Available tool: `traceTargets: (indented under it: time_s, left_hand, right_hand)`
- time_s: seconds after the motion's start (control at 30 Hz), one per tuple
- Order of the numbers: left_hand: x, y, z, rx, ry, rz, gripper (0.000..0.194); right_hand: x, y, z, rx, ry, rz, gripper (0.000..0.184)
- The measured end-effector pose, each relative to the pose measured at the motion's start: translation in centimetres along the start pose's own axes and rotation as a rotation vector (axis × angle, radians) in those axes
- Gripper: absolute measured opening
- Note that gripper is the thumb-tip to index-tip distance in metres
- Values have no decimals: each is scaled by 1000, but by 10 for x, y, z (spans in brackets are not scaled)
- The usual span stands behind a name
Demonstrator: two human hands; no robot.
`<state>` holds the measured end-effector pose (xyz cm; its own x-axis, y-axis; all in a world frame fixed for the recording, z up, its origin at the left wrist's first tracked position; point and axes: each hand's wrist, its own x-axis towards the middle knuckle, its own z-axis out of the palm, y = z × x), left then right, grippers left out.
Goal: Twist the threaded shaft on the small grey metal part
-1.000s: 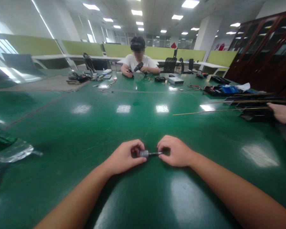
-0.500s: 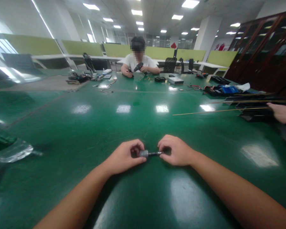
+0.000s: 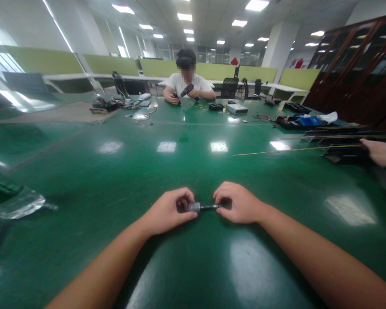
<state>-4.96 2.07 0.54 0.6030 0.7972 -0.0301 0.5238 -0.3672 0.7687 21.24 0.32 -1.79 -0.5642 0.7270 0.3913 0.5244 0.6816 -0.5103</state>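
Observation:
A short grey metal cylinder with a thin dark shaft (image 3: 208, 207) lies level between my two hands, just above or on the green table (image 3: 180, 266); I cannot tell whether it touches the surface. My left hand (image 3: 167, 212) pinches the cylinder end between thumb and fingers. At the other end, my right hand (image 3: 242, 205) has its thumb and forefinger closed on the shaft's tip. The exact kind of part is too small to make out, and the fingertips cover both its ends.
Across the table a person (image 3: 186, 81) holds a power drill (image 3: 187, 90). At right, another person's hand (image 3: 379, 152) touches black channel pieces (image 3: 344, 152) and thin long rods (image 3: 276, 151). A clear plastic object (image 3: 19, 206) stands at left. Tools and a white box (image 3: 236, 109) lie farther back.

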Motion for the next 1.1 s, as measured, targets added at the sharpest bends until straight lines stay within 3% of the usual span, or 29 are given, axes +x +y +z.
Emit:
traceTargets:
  time_s: [1.1]
  left_hand:
    - [-1, 0, -3, 41, 52, 113, 18]
  right_hand:
    - [0, 3, -4, 4, -27, -4, 12]
